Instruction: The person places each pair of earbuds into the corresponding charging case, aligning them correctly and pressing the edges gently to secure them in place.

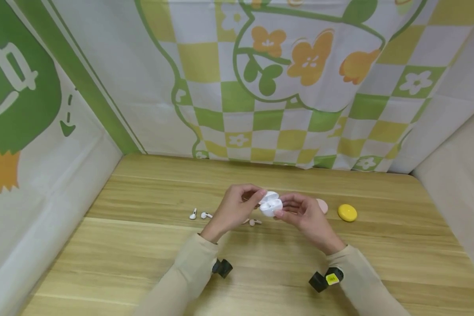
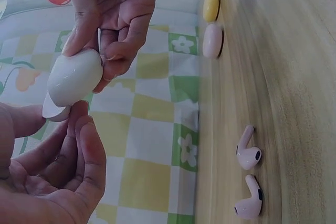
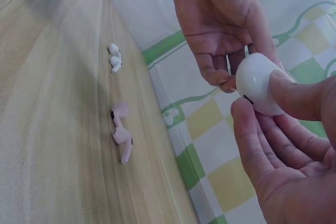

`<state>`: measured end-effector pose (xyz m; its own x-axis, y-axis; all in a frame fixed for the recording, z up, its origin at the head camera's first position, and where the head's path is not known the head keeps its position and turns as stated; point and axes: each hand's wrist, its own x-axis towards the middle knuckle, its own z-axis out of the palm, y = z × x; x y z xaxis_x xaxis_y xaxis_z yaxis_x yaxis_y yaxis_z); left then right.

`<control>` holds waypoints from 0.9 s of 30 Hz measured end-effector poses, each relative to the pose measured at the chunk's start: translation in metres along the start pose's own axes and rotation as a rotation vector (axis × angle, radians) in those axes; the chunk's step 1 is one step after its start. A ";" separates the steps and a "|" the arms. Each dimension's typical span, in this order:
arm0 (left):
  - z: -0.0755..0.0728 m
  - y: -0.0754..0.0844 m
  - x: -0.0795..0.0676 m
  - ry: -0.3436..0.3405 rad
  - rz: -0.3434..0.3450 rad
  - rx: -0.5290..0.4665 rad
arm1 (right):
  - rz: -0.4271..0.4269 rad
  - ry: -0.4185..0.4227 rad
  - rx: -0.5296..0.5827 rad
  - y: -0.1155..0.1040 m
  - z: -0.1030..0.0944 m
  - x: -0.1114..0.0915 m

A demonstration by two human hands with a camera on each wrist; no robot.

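A small white earbud case (image 1: 271,208) is held up over the table between both hands, its lid (image 1: 269,197) raised. My left hand (image 1: 237,206) pinches the lid between thumb and fingers, as the left wrist view shows from behind. Thumb and fingers of my right hand (image 1: 309,218) grip the rounded body of the case (image 3: 258,83). On the wood below lie two pink earbuds (image 2: 248,156), partly covered by the left hand in the head view. Two white earbuds (image 1: 193,214) lie farther left.
Right of the hands, a round yellow case (image 1: 347,213) lies on the wooden table (image 1: 383,245). A pink case (image 1: 322,206) next to it is partly behind the right hand. A patterned cloth (image 1: 237,118) hangs along the back edge, with white walls at both sides.
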<state>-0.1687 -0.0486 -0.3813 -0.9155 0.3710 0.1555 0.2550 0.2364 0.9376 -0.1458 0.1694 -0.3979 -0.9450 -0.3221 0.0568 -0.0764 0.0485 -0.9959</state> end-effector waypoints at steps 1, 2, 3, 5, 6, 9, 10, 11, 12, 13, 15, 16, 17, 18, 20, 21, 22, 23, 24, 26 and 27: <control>0.000 0.000 0.000 0.003 -0.007 0.004 | 0.003 0.000 -0.002 0.000 0.000 0.000; 0.001 0.000 0.001 0.005 -0.014 0.009 | 0.006 0.000 -0.003 0.001 0.000 -0.001; 0.001 0.000 0.001 0.007 -0.018 0.013 | 0.008 0.000 -0.004 0.001 0.000 -0.001; 0.000 -0.002 0.001 0.010 -0.033 0.026 | 0.015 0.004 -0.006 0.002 0.000 -0.001; -0.001 -0.003 0.002 0.011 -0.033 0.031 | 0.017 0.008 -0.010 0.003 0.000 -0.001; -0.008 -0.006 0.001 0.023 -0.033 0.059 | 0.026 0.027 -0.020 0.003 -0.001 -0.002; -0.011 -0.008 0.000 0.028 -0.034 0.071 | 0.030 0.035 -0.023 0.003 -0.001 -0.002; -0.016 -0.010 -0.001 0.032 -0.033 0.082 | 0.034 0.042 -0.026 0.003 -0.002 -0.003; -0.021 -0.012 -0.002 0.037 -0.028 0.096 | 0.039 0.049 -0.027 0.003 -0.002 -0.003; -0.027 -0.014 -0.003 0.042 -0.028 0.114 | 0.042 0.055 -0.027 0.003 -0.003 -0.003; -0.040 -0.017 -0.007 0.050 -0.030 0.148 | 0.048 0.066 -0.027 0.003 -0.004 -0.004; -0.047 -0.019 -0.009 0.053 -0.032 0.169 | 0.047 0.072 -0.031 0.004 -0.004 -0.004; -0.054 -0.022 -0.012 0.058 -0.039 0.192 | 0.044 0.078 -0.037 0.004 -0.005 -0.005; -0.061 -0.024 -0.014 0.062 -0.046 0.215 | 0.041 0.083 -0.040 0.004 -0.006 -0.005; -0.074 -0.030 -0.019 0.067 -0.070 0.262 | 0.038 0.093 -0.046 0.005 -0.008 -0.006; -0.081 -0.032 -0.022 0.069 -0.084 0.286 | 0.035 0.097 -0.047 0.005 -0.009 -0.006; -0.087 -0.036 -0.025 0.072 -0.101 0.308 | 0.036 0.099 -0.047 0.006 -0.010 -0.006; -0.092 -0.039 -0.028 0.074 -0.117 0.328 | 0.040 0.100 -0.043 0.006 -0.011 -0.007; -0.097 -0.042 -0.031 0.077 -0.131 0.345 | 0.044 0.100 -0.038 0.007 -0.012 -0.007; -0.106 -0.047 -0.036 0.080 -0.161 0.382 | 0.049 0.099 -0.031 0.007 -0.014 -0.008; -0.109 -0.050 -0.038 0.080 -0.175 0.394 | 0.054 0.097 -0.028 0.008 -0.014 -0.008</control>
<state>-0.1805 -0.1725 -0.3998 -0.9728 0.2278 0.0429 0.1788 0.6196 0.7643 -0.1435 0.1859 -0.4049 -0.9742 -0.2255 0.0113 -0.0324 0.0898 -0.9954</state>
